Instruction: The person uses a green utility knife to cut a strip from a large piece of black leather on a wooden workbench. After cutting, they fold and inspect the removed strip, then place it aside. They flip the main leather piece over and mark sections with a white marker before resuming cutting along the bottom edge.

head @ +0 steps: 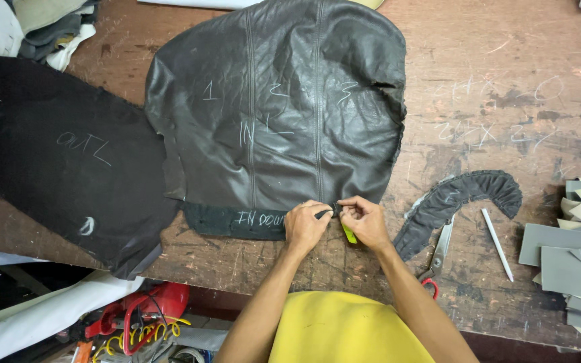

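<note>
Dark leather cover (277,107) lies flat on worn wooden table (506,67), lower edge at the near side; left hand (306,227) pinches the black edge strip (237,220) taut, apparently steadying the seam. Right hand (364,222) closed around a yellow-green tool (349,234) at the same spot; scissors (438,255), white marker (497,244), curved black offcut (458,198) sit just right.

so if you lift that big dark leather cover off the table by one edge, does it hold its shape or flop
Probably flops: the leather cover is creased and wrinkled all over and lies flat against the table, so it looks limp. It may feel heavy for a sheet, being large with stitched seams. The frayed right edge could tear further if pulled there.
</note>
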`<state>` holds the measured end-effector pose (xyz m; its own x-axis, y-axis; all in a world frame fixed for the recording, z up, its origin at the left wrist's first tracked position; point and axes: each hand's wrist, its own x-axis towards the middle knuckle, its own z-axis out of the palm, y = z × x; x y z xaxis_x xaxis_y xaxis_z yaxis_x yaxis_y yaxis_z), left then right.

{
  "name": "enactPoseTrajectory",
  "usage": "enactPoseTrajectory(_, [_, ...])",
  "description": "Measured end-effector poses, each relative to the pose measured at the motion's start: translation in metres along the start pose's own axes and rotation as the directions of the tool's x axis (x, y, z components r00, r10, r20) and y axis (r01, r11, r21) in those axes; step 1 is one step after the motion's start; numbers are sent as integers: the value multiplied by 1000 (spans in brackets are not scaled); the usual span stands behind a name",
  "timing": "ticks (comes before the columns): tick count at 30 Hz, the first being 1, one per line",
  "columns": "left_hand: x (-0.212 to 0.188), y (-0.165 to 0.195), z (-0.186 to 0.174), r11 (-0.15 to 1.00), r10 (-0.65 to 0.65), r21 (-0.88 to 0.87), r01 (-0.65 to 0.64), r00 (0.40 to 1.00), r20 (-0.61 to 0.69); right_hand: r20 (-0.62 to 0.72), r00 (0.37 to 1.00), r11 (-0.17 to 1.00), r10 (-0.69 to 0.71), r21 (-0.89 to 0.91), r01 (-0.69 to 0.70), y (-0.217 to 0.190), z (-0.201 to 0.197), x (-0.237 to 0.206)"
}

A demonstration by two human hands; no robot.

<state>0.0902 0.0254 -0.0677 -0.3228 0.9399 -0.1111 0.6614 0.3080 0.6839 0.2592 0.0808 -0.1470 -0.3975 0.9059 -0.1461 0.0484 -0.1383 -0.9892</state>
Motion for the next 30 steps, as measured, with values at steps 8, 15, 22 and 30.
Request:
enactPoseTrajectory(8, [1,0,-1,999,-39,-1,39,998,41,14,1000,1000,3,-19,-3,-4,1,-1])
enactPoseTrajectory(15, [1,-5,-3,999,-5,-50,6,1000,30,-1,1000,1000,18,24,-18,-2,3,1])
enactPoseTrajectory(22, [1,-4,-4,998,1,-63,1,1000,18,20,999,999,35,32,-36,-3,1,1])
enactPoseTrajectory(30, [0,-6,-5,997,-7,-75,10,999,39,12,998,998,57,1,-57,-4,3,1])
